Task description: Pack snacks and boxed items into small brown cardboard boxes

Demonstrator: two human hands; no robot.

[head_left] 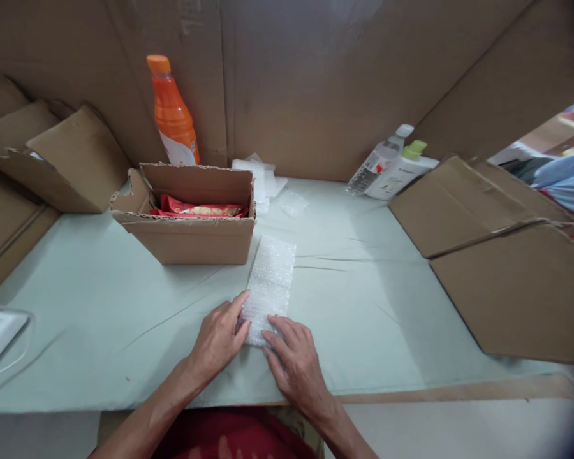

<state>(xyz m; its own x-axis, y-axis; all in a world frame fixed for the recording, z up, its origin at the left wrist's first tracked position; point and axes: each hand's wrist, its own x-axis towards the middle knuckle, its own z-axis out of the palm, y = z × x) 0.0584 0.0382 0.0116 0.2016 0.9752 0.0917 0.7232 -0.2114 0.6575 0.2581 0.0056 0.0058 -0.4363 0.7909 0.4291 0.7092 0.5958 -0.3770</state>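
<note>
A strip of clear bubble wrap lies lengthwise on the table in front of me, with a crease across its middle. My left hand rests along its left edge, thumb and index finger apart and touching the wrap. On the near right part lie the spread fingertips of my right hand, pressing from above. Whether anything is under the near end of the wrap, I cannot tell. Just beyond my left hand stands an open cardboard box with red shiny packets inside.
An orange drink bottle stands behind the box. Small bubble wrap pieces lie at the back. A clear bottle and a white green-capped bottle lean at the back right. Cardboard boxes flank the right; a white device sits left.
</note>
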